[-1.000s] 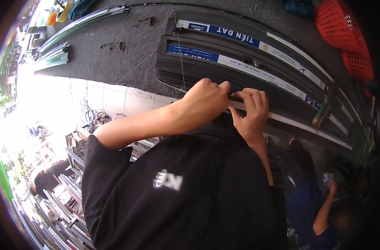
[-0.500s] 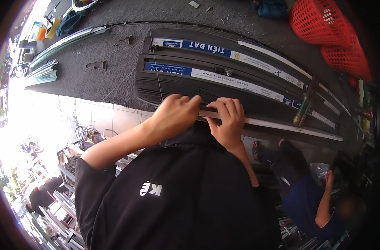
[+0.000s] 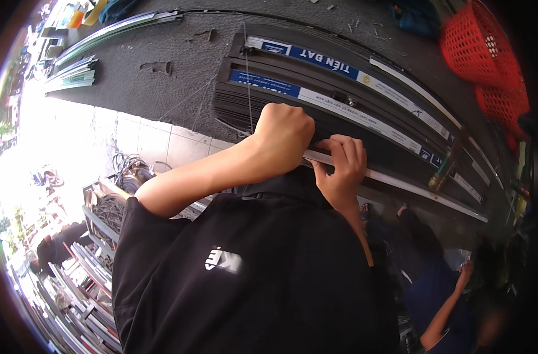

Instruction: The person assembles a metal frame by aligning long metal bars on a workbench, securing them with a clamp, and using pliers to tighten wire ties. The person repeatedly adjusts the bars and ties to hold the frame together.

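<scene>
A long, narrow pale strip (image 3: 425,196) lies along the near edge of a stack of dark metal profiles (image 3: 392,121). My right hand (image 3: 344,168) pinches this strip near its left end, thumb below and fingers over the top. Close beside it, my left hand (image 3: 283,133) is closed in a fist at the strip's end, knuckles up. Whatever the fist holds is hidden under its fingers. Blue-and-white labels (image 3: 325,59) run along the profiles. A green-handled tool (image 3: 443,168) rests across them to the right of my hands.
Red plastic baskets (image 3: 472,47) stand at the far right. Light strips (image 3: 74,76) lie on the dark work surface (image 3: 186,47) at left. Coiled cables (image 3: 127,168) fill a rack at lower left. Another person in dark blue (image 3: 437,295) is at lower right.
My left fist has rolled over at the wrist, its forearm turning with it. My right hand keeps its pinch on the strip. The whole view has shifted, moving the scene rightward.
</scene>
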Available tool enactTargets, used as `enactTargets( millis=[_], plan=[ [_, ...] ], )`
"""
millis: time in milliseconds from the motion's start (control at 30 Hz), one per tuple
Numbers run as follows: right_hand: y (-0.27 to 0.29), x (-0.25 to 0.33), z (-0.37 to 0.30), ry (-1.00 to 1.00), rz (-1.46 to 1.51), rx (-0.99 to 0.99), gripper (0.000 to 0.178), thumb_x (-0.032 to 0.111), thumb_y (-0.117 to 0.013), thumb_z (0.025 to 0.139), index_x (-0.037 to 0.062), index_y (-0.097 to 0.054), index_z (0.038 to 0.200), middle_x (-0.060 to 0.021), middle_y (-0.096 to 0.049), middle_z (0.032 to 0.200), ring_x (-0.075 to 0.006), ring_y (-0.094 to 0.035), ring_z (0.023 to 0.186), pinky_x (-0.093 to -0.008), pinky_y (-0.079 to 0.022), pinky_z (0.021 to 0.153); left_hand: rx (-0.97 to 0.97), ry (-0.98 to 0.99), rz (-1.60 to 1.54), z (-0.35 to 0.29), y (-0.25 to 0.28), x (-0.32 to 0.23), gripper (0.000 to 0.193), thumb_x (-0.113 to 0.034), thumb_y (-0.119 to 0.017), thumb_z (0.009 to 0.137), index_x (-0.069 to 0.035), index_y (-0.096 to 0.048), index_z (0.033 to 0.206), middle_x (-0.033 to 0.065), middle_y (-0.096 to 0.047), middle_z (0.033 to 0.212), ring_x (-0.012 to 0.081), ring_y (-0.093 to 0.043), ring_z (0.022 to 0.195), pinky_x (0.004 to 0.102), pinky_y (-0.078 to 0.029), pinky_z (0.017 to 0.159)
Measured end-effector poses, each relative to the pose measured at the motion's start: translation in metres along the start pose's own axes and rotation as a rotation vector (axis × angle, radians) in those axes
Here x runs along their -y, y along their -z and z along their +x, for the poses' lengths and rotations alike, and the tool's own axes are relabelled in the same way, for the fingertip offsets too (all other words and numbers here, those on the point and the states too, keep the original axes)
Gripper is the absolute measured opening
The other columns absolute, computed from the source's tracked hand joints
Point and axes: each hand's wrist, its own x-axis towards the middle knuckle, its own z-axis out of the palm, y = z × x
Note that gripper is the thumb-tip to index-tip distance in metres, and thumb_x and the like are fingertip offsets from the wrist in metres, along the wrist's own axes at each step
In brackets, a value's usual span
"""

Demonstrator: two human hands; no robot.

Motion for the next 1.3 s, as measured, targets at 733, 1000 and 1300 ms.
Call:
enactTargets(
  millis=[733,1000,1300],
  plan=[
    [-0.002,-0.003,-0.001,0.012,-0.013,-0.016,0.037,0.014,-0.084,0.062,0.015,-0.067,0.094,-0.0009,-0.062,0.099,-0.0247,-0.059,0.093,-0.0392,-0.044,0.077,-0.169,0.187,-0.282,-0.025,-0.014,0.002,0.012,-0.021,-0.078,0.073,-0.01,-0.079,0.079,0.0117,-0.07,0.074,0.0334,-0.069,0.076,0.0425,-0.053,0.067],
    [0.0,-0.002,-0.002,0.01,-0.029,0.024,0.034,0.011,-0.085,0.063,0.0104,-0.066,0.091,-0.0046,-0.061,0.098,-0.0286,-0.058,0.09,-0.0419,-0.045,0.077,-0.072,0.003,-0.008,-0.001,0.004,-0.005,0.014,-0.016,-0.078,0.069,-0.004,-0.071,0.066,0.0144,-0.067,0.069,0.0316,-0.07,0.069,0.0401,-0.053,0.06],
    [0.001,-0.003,0.0,0.026,0.002,0.003,0.038,0.012,-0.084,0.061,0.0151,-0.067,0.095,-0.0007,-0.062,0.099,-0.024,-0.058,0.092,-0.0387,-0.044,0.076,-0.177,0.144,-0.149,-0.031,-0.013,-0.007,0.006,-0.015,-0.074,0.08,-0.012,-0.078,0.083,0.0066,-0.066,0.087,0.0284,-0.069,0.071,0.0394,-0.053,0.062]
  ],
)
